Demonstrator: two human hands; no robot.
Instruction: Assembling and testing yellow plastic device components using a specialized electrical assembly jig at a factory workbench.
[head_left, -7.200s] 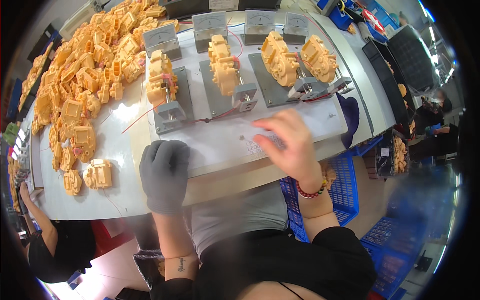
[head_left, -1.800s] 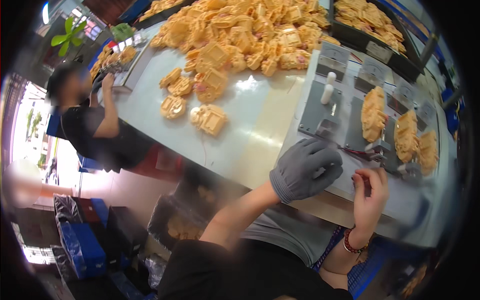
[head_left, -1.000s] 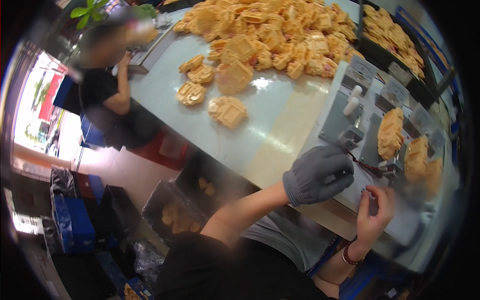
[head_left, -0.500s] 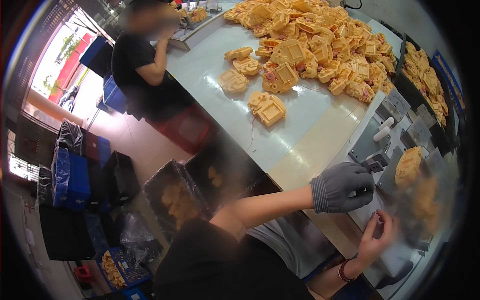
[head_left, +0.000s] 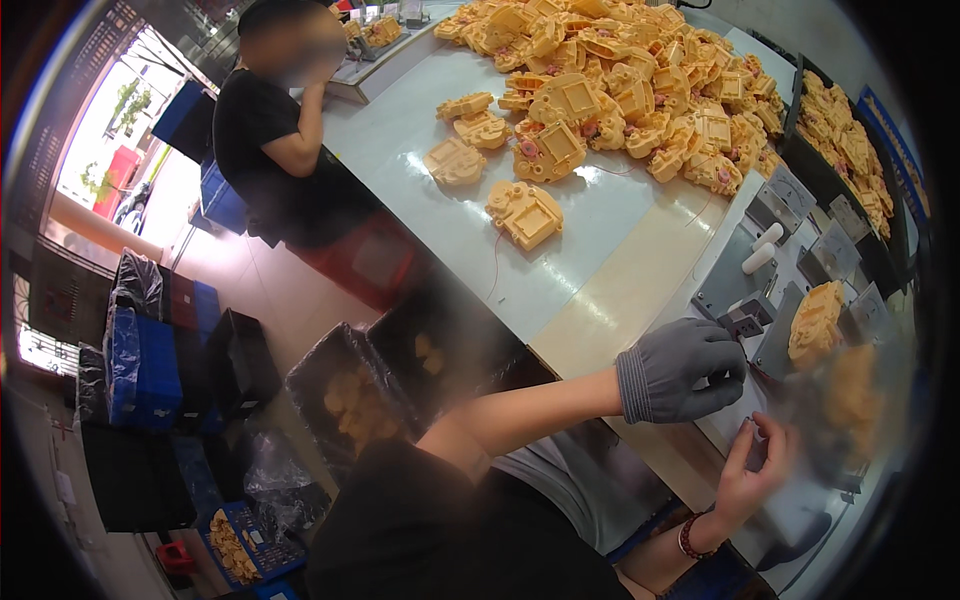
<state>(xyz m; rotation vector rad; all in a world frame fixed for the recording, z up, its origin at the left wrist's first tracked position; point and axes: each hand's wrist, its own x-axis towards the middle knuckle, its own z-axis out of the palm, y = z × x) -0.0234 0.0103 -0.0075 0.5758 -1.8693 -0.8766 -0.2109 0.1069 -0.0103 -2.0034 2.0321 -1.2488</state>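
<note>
Small dark fixture block [head_left: 742, 322] at the near edge of the grey work mat [head_left: 725, 285], just beside the fingertips of the left hand [head_left: 682, 370]. Left hand in grey knit glove, fingers curled loosely inward, knuckles up; not clear whether the fingertips actually touch the block. Right hand [head_left: 752, 472] bare, below and slightly right of the left, thumb and forefinger pressed together on a small pale part [head_left: 757, 432]; part too blurred to identify. Beaded bracelet [head_left: 692, 537] on the right wrist.

Step in hand, as judged: seating a small part at the fixture. Best done with the gloved hand steadying the block, the pinch kept near the part's tip, and a straight approach rather than slanted.

Outward from the hands: white cylindrical peg [head_left: 760, 255] lying on the mat beyond the block; yellow moulded housing [head_left: 815, 322] resting on a grey jig to the right; row of small grey square units [head_left: 800, 195] further back. Large heap of yellow housings [head_left: 620, 75] across the pale table [head_left: 600, 300], thin red wires trailing from several. Dark tray [head_left: 850, 150] of more housings at far right.

Packaging: black-lined bin [head_left: 355, 395] of yellow pieces under the table edge; blue crates [head_left: 140, 365] stacked at left, wrapped in clear film; a blue crate [head_left: 240, 545] of yellow pieces on the floor. No legible labels. Co-worker in black top [head_left: 280, 150] at the table's far left end.
</note>
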